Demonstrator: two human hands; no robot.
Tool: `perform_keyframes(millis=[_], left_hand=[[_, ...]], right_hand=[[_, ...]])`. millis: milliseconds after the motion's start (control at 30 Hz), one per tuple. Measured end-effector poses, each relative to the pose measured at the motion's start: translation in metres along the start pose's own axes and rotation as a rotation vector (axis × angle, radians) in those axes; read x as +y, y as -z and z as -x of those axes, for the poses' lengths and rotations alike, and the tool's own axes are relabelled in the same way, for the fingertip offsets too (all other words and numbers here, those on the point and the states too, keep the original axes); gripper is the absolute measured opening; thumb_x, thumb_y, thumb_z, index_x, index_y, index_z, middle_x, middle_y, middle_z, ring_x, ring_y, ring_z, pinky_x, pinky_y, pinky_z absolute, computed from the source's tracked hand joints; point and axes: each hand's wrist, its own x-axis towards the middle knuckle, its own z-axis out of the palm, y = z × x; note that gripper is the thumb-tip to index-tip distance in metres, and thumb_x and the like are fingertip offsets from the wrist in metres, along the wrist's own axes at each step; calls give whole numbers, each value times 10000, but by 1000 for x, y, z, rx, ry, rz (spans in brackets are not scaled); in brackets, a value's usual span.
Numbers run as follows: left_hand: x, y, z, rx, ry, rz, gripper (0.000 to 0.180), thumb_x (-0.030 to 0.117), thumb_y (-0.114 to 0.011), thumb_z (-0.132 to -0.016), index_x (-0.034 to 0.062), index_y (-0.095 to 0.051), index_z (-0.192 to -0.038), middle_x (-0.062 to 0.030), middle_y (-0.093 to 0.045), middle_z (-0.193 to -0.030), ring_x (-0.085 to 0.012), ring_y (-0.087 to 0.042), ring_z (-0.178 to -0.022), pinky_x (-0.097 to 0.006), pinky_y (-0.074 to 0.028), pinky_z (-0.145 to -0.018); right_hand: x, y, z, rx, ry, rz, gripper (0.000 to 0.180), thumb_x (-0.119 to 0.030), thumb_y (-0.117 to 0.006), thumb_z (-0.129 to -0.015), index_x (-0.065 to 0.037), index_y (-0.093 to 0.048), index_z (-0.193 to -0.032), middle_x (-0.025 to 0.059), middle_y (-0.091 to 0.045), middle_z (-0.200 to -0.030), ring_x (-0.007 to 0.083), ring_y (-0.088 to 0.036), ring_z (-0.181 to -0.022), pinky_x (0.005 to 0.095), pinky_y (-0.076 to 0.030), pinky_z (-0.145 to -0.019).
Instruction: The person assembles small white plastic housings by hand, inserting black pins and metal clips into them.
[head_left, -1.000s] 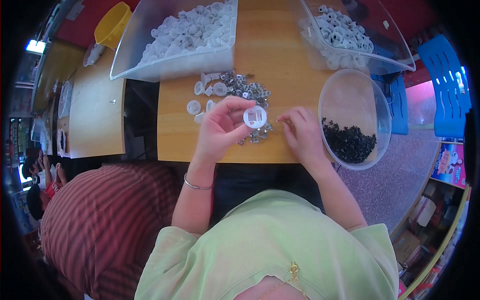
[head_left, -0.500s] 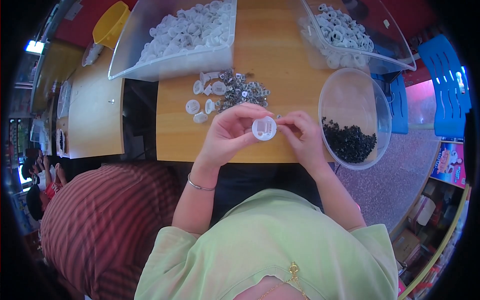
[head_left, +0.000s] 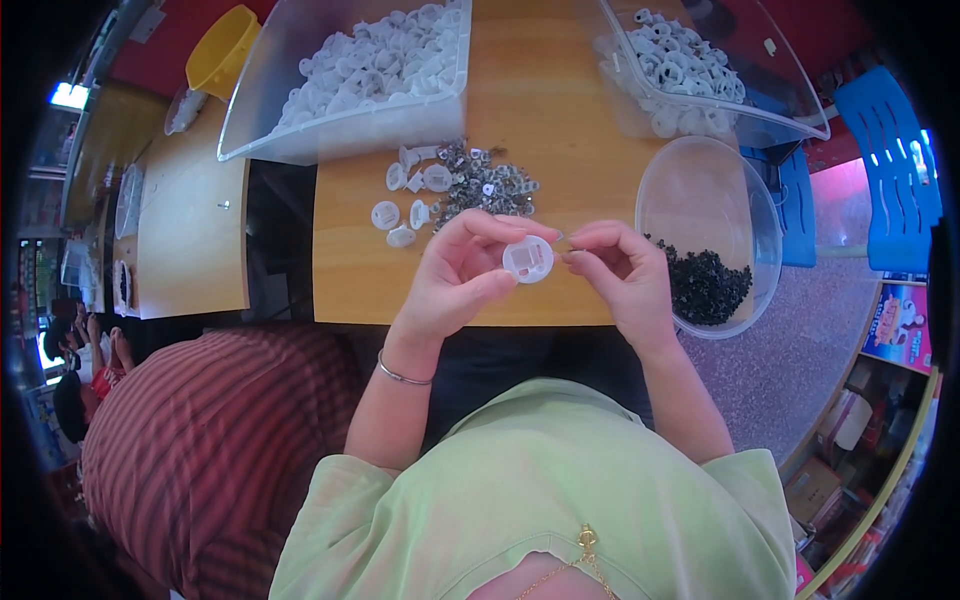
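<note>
Between the thumb and fingers of my left hand (head_left: 450,275) is a round white plastic part (head_left: 528,260), its face with cut-out slots turned up. Just right of it, my right hand (head_left: 632,280) is closed in a pinch. A tiny shiny bit shows at those fingertips, too small to name. Beyond my hands lies a heap of small metal pieces (head_left: 505,185) on the wooden table (head_left: 560,290). Several loose white round parts (head_left: 385,214) lie left of the heap.
A large clear bin (head_left: 340,140) of white parts stands at the back left, another clear bin (head_left: 770,120) at the back right. At the right edge is a round clear tub (head_left: 710,165) with small black pieces (head_left: 708,288). A person in striped clothing (head_left: 220,440) is close on my left.
My right hand has drawn slightly right, away from the white part, and turned a little. The white part has tilted slightly in my left hand.
</note>
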Motion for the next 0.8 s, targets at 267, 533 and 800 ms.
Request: perform_keyframes(millis=[267,533,800], left_hand=[[-4,-4,1,-5,-1,-32,401,-50,-673,-768,7,-497,-1124,-146,-569,-1148,-218,-569,-1084,-353,-458,-936],[-3,-5,-3,-57,-18,-111,417,-70,-702,-731,8,-557,-1114,-107,-578,-1113,-176,-569,-1044,-320,-462,-919],[-4,-10,-2,-31,-13,-91,426,-84,-715,-711,21,-531,-1081,-115,-590,-1121,-172,-576,-1051,-311,-475,-899]], right_hand=[[-27,7,6,30,58,23,98,55,-574,-846,10,-576,-933,71,-603,-953,129,-621,-866,243,-506,-785],[-34,19,7,10,-68,-23,157,44,-625,-813,14,-601,-965,78,-632,-962,141,-638,-862,248,-512,-794],[-38,19,8,-30,-123,-2,150,25,-617,-826,23,-575,-970,90,-632,-945,155,-645,-868,255,-516,-792]])
